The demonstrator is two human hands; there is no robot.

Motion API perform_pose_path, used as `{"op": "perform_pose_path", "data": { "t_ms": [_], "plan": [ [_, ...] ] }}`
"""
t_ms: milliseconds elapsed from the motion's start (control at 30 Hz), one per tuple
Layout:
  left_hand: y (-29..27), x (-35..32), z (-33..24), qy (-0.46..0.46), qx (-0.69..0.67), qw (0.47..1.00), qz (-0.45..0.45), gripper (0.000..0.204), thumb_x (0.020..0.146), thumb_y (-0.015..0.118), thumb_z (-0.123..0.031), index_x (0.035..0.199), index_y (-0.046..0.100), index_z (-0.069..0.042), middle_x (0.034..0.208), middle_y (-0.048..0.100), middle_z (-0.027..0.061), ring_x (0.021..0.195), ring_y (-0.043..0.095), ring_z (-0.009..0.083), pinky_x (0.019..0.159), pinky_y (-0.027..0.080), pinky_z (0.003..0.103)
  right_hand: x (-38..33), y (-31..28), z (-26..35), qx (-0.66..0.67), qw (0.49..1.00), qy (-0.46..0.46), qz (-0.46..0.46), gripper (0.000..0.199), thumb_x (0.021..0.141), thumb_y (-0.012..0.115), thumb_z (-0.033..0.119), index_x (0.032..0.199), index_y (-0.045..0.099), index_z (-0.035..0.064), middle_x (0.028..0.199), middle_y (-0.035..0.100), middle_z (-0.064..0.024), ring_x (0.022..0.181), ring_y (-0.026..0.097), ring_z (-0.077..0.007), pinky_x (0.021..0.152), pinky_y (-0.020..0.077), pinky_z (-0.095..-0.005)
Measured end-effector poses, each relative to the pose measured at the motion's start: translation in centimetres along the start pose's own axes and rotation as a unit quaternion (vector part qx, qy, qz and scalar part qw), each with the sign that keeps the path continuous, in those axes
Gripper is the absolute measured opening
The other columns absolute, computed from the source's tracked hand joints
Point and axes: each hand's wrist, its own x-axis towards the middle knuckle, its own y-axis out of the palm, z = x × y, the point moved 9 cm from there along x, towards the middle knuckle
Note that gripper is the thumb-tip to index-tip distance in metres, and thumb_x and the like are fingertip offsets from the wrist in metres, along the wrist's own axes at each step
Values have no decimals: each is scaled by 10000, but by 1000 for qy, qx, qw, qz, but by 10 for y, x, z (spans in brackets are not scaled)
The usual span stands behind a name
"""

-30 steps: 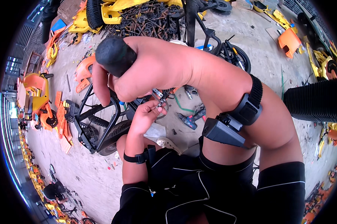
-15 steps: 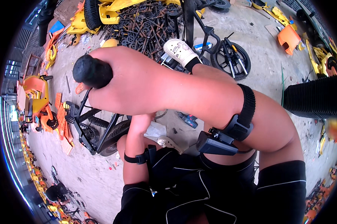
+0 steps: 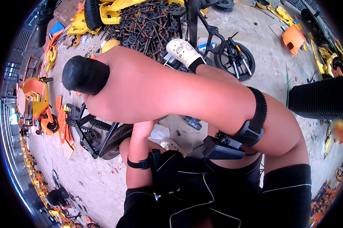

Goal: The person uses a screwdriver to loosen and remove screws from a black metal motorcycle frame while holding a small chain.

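The right hand (image 3: pixel 103 87) is closed around a black handle (image 3: pixel 84 74). The left hand is hidden behind that arm, above the black frame (image 3: pixel 99 138); its fingers cannot be told

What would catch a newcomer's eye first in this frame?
The right forearm sweeps across the middle, its right hand wrapped round a black rounded grip at left. Beneath it the left forearm reaches toward a black bike frame on the concrete; that hand is hidden. A heap of rusty metal parts lies at top.
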Motion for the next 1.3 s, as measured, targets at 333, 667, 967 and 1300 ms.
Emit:
{"op": "perform_pose_path", "data": {
  "t_ms": [333, 667, 967, 1300],
  "plan": [
    [0, -7, -11, 64, 119, 990, 48, 122, 894, 602, -34, 1002, 658, -33, 779, 601, -11, 616, 452, 61, 532, 340, 220, -7, 28, 5, -82, 983, -44, 155, 110, 771, 645, 139, 812, 643, 36, 652, 641, -65, 592, 614, -174, 583, 494, -317],
    [31, -13, 4, -26, 89, 983, 161, 161, 977, 592, -45, 1109, 660, 14, 909, 682, 47, 827, 596, 119, 740, 477, 250, -13, 29, -4, -67, 973, -29, 217, 127, 756, 644, 145, 832, 668, 45, 670, 643, -55, 607, 606, -154, 584, 484, -298],
    [33, -17, -3, 2, 140, 968, 208, 198, 956, 602, 2, 1140, 654, 52, 902, 687, 69, 866, 617, 137, 813, 500, 280, -18, 28, -14, -10, 953, 20, 303, 153, 743, 642, 150, 851, 690, 53, 686, 645, -45, 620, 600, -135, 584, 474, -280],
    [40, -31, -13, -11, 144, 963, 229, 193, 901, 646, 58, 1090, 682, 61, 921, 715, 110, 858, 642, 170, 803, 512, 303, -33, 40, -29, 13, 917, 63, 395, 187, 729, 641, 156, 872, 715, 62, 704, 647, -34, 634, 592, -115, 585, 464, -261]
  ]
}}
